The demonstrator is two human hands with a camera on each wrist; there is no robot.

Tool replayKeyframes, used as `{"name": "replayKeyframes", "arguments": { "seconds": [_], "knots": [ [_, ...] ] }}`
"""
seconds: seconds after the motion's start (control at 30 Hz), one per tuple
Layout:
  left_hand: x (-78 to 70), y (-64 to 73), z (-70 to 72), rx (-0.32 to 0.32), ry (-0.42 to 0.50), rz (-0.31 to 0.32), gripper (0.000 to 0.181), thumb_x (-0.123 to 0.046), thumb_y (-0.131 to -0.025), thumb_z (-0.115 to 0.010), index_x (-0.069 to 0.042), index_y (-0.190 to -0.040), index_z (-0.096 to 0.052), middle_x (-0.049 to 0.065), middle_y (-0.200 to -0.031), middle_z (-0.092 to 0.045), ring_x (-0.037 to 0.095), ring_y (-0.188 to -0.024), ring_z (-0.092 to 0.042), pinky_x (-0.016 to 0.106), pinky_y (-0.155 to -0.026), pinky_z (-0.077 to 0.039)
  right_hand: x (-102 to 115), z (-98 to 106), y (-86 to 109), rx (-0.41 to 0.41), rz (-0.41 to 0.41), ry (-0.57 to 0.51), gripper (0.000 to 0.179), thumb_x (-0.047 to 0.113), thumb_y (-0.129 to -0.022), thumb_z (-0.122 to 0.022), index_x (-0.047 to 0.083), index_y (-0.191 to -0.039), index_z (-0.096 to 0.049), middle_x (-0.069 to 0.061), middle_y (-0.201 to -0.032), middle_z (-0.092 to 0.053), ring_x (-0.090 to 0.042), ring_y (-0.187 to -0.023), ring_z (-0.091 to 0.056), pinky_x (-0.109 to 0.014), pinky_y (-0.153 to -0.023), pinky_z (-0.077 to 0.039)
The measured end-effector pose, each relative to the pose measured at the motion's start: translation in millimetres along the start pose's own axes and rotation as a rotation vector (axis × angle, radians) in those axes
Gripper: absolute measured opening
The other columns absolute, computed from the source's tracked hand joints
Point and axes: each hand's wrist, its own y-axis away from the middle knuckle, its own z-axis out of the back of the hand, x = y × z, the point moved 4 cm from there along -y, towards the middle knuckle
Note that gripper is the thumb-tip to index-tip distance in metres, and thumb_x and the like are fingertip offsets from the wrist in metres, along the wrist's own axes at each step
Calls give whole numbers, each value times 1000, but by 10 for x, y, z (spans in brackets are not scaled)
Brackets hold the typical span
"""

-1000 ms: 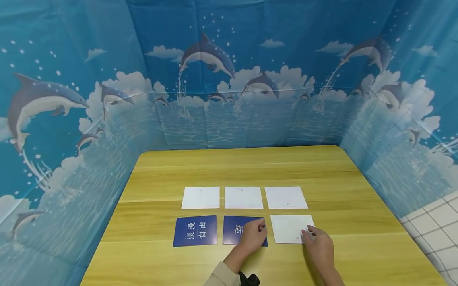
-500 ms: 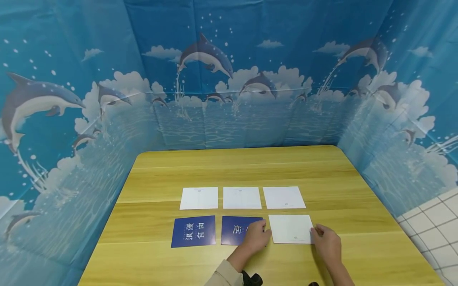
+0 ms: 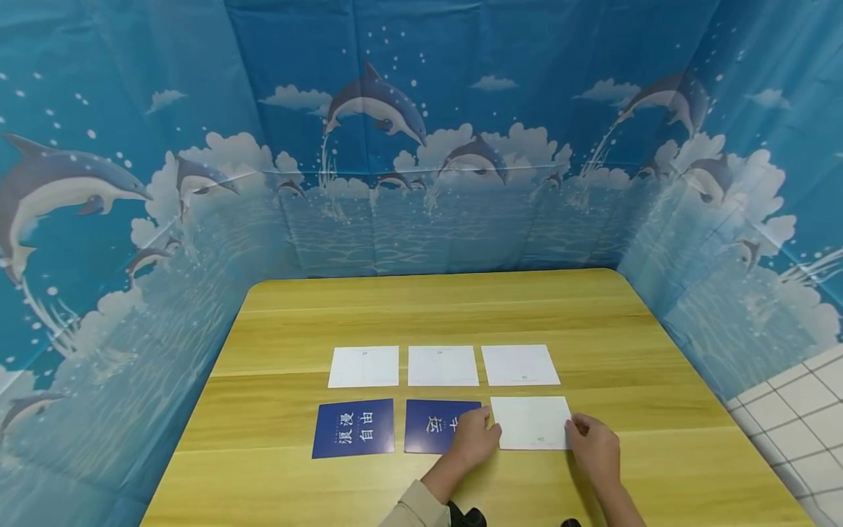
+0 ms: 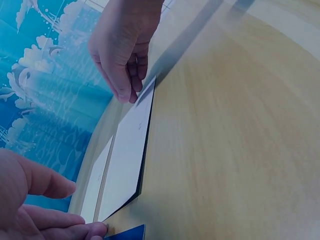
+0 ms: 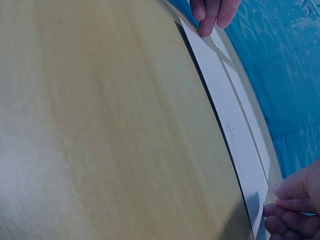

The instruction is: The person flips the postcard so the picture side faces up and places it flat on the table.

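Note:
A white card [image 3: 532, 424] lies at the right end of the near row on the table. My left hand [image 3: 476, 438] is at its left edge, over the right part of a dark blue card [image 3: 428, 426] with white characters. In the left wrist view, the left thumb stands apart from the fingers, which reach the card's near corner. At the white card's right edge, my right hand [image 3: 594, 448] touches the side with loosely bent fingers [image 5: 272, 210]. Neither hand plainly pinches the card. Further left lies another blue card [image 3: 353, 429].
Behind, a row holds three white cards: left [image 3: 364, 367], middle [image 3: 443, 366] and right [image 3: 520, 365]. The wooden table [image 3: 276, 315] has rounded far corners. A dolphin-printed curtain [image 3: 421, 219] encloses it at the back and sides. White tiles [image 3: 803, 410] show at right.
My left hand has shifted right, from over the middle blue card to the white card's left edge. The right hand has drawn from the white card's lower right corner to its right edge.

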Motion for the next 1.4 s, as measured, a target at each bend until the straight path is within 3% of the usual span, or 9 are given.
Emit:
{"name": "replayKeyframes", "arguments": {
  "seconds": [0.3,0.4,0.53,0.63,0.7,0.8,0.9,1.13,1.4],
  "knots": [
    [-27,1,-39,-63,-65,-50,19,2,-79,-55,4,-62,-46,-9,-52,-15,5,-47,-13,20,-42,-16,35,-27,-14,-60,-2,-6,19,1,-81,-61,-13,-93,-66,-22,-83,-65,-33,-76,-61,-44,-63,-47],
    [-41,12,-44,-72,-93,-76,9,3,-78,-55,11,-73,-56,-10,-51,-15,5,-47,-13,20,-43,-16,41,-41,-16,-60,-7,-14,19,1,-81,-61,-13,-94,-66,-23,-83,-65,-34,-77,-61,-44,-63,-47],
    [-33,17,-52,-58,-65,-54,33,3,-79,-54,19,-107,-57,-10,-48,-18,6,-46,-15,21,-43,-18,40,-62,-15,-61,-16,-14,20,0,-82,-60,-13,-95,-65,-24,-84,-65,-35,-77,-61,-44,-62,-47],
    [-15,8,-63,-52,-38,-28,36,2,-80,-53,20,-110,-55,-10,-48,-18,6,-45,-14,20,-42,-18,41,-70,-16,-68,-25,-11,20,0,-82,-60,-13,-95,-65,-23,-83,-65,-34,-76,-61,-43,-61,-47],
    [-7,2,-67,-64,-29,-26,35,3,-79,-53,19,-109,-57,-10,-50,-16,6,-46,-13,20,-43,-17,45,-72,-13,-70,-26,-13,20,0,-82,-60,-14,-95,-65,-23,-83,-65,-33,-76,-61,-42,-60,-47],
    [2,-11,-81,-83,-18,-24,11,3,-77,-53,11,-77,-61,-10,-50,-14,5,-45,-12,20,-42,-15,57,-65,-9,-75,-31,-17,20,0,-82,-60,-14,-95,-65,-23,-83,-65,-34,-76,-61,-42,-61,-47],
    [1,-30,-90,-98,-15,-29,30,4,-76,-53,-11,-57,-35,-10,-50,-15,4,-45,-11,19,-42,-14,65,-59,-10,-85,-31,-16,19,0,-82,-59,-14,-95,-65,-24,-84,-65,-35,-76,-61,-44,-61,-47],
    [29,-77,-95,-117,-47,-47,44,2,-76,-60,-15,-59,-24,-9,-52,-16,6,-49,-13,19,-44,-16,69,-65,-21,-100,-36,-14,19,-1,-82,-59,-14,-94,-65,-25,-84,-64,-36,-76,-61,-47,-63,-47],
    [79,-91,-127,-217,-33,-21,17,2,-67,-76,3,-75,-61,-6,-59,-35,6,-56,-31,20,-50,-29,43,-75,-14,-93,-72,-4,21,0,-82,-57,-14,-96,-65,-25,-85,-64,-37,-78,-60,-48,-66,-46]
  ]
}}
